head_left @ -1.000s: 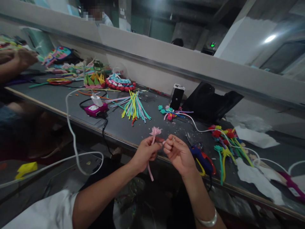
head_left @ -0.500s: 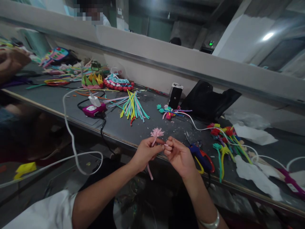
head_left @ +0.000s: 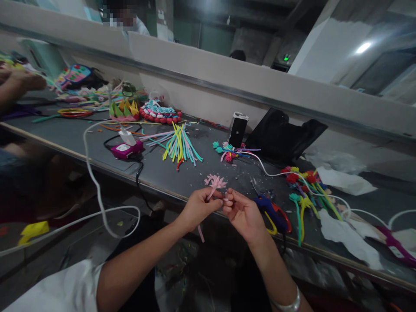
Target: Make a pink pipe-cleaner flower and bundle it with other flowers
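At the table edge, left hand (head_left: 199, 207) and right hand (head_left: 242, 213) fingers pinch a pink flower stem (head_left: 212, 184).

Pink pipe-cleaner flower (head_left: 214, 182): fringed, splayed head uppermost, stem running down and slightly left, its lower end hanging free. Held upright above the near edge of the workbench.

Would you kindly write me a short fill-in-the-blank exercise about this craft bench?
1. The left hand pinches a ___ paper flower by its stem.
2. The right wrist wears a ___ bangle.
3. The scissors lie to the ___ of the right hand.
Missing words: pink; silver; right
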The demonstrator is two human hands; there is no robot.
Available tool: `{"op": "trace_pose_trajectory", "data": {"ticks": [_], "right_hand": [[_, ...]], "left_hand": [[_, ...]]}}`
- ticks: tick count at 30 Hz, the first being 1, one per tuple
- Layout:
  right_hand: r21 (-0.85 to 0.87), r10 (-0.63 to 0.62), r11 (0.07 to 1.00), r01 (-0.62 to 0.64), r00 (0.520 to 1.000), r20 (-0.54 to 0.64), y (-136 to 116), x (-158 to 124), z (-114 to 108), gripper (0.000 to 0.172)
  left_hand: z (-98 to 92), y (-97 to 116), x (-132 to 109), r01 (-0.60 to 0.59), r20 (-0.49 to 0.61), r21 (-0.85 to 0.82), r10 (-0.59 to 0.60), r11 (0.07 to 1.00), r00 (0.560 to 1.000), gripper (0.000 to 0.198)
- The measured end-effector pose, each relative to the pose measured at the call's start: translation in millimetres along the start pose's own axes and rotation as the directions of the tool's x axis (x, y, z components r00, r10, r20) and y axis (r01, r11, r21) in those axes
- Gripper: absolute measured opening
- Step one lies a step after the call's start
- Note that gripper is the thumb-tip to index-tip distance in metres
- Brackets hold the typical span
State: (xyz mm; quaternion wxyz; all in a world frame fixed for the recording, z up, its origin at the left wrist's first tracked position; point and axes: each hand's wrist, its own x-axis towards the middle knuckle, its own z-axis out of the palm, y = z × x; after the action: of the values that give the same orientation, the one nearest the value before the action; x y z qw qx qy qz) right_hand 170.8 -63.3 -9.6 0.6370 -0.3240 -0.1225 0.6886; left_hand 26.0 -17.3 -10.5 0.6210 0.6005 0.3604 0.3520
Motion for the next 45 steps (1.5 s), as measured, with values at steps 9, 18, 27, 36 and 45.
{"op": "trace_pose_trajectory", "data": {"ticks": [9, 18, 27, 36, 45], "right_hand": [[-0.733, -0.575, 0.555, 0.392, 0.818, 0.002, -19, 13, -18, 0.026], [-0.964, -0.664, -0.140, 0.228, 0.700, 0.262, -35, 31, -41, 0.011], [-0.881, -0.543, -0.445, 0.160, 0.733, 0.408, -18, 35, -38, 0.014], [-0.830, -0.482, -0.523, 0.193, 0.737, 0.475, -15, 26, -27, 0.012], [-0.805, -0.416, -0.549, 0.226, 0.762, 0.497, -14, 20, -22, 0.011]], "left_hand": [[-5.3, -5, 4, 0.032, -0.104, -0.007, -0.033, 0.999, 0.994, 0.030], [-9.2, -5, 7, 0.090, -0.147, -0.055, -0.097, 0.994, 0.984, 0.023], [-11.6, -11, 11, 0.078, -0.121, -0.067, -0.086, 0.995, 0.989, 0.024], [-6.2, -13, 14, 0.085, -0.103, -0.079, -0.093, 0.993, 0.990, 0.028], [-2.5, -11, 15, 0.101, -0.088, -0.073, -0.107, 0.992, 0.990, 0.028]]}}
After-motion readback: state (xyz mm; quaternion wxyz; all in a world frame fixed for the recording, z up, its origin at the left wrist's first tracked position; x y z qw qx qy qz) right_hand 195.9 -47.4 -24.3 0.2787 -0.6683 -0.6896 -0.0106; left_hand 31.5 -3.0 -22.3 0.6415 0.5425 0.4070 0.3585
